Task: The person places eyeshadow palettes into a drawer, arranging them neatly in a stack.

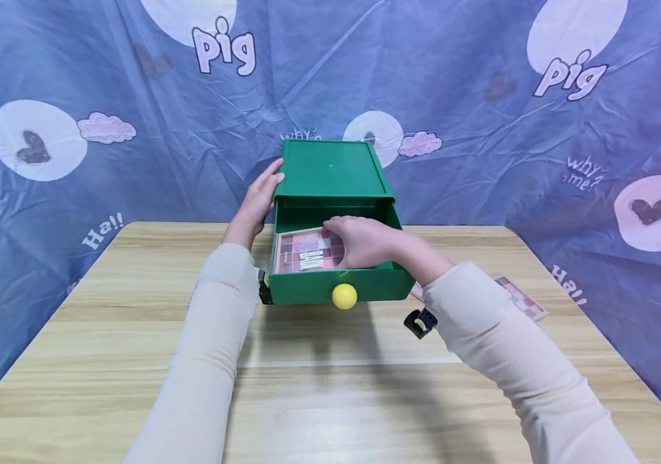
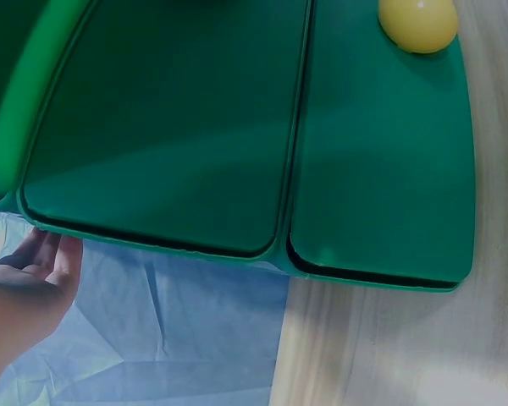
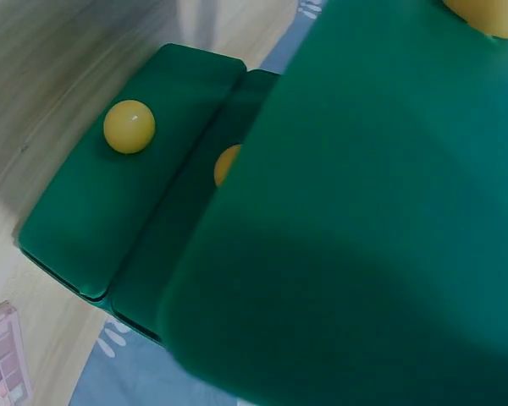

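Palette (image 1: 300, 250): pink-brown grid, white lettering | right hand (image 1: 365, 241) grips it | left hand (image 1: 259, 198): fingers extended

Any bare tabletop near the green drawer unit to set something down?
Yes. Bare wooden table: left of the left sleeve, and between it and the right sleeve, in front of the open drawer. Crowded: right of the drawer unit, where that sleeve partly hides pink palettes; inside the drawer, the right hand grips another palette.
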The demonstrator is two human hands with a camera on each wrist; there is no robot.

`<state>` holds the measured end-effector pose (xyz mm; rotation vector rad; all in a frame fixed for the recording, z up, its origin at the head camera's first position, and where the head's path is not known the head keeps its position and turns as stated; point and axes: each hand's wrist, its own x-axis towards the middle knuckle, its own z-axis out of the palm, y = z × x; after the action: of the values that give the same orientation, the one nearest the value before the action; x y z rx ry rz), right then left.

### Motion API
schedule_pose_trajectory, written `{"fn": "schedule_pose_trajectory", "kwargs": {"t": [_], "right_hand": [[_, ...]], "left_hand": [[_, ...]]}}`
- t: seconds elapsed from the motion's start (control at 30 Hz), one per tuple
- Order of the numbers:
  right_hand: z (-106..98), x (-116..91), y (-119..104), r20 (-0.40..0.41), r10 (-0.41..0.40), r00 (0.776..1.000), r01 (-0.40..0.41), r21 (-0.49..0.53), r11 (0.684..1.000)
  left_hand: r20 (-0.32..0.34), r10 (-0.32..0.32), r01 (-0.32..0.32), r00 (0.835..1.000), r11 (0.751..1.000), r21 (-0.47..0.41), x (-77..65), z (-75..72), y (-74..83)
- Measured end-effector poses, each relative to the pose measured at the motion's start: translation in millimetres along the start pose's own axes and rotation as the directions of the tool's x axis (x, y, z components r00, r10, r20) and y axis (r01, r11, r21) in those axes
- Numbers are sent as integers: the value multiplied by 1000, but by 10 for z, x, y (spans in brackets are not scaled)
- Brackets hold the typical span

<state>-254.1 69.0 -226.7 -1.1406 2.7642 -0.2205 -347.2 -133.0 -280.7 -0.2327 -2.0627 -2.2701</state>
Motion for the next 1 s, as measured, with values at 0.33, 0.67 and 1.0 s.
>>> {"fn": "schedule_pose_trajectory", "kwargs": {"t": [0.33, 0.67, 1.0], "right_hand": [[50, 5, -11, 20, -8, 1000, 9, -28, 1000], [77, 42, -47, 61, 29, 998, -24, -84, 996], [95, 40, -68, 87, 46, 995, -37, -104, 994]], "left_hand": [[-4, 7, -7, 1000, 1000, 4, 2, -1, -8], [-8, 11, -11, 1000, 1000, -2, 1, -7, -5], [-7, 4, -4, 1000, 1000, -2, -8, -1, -14]]}}
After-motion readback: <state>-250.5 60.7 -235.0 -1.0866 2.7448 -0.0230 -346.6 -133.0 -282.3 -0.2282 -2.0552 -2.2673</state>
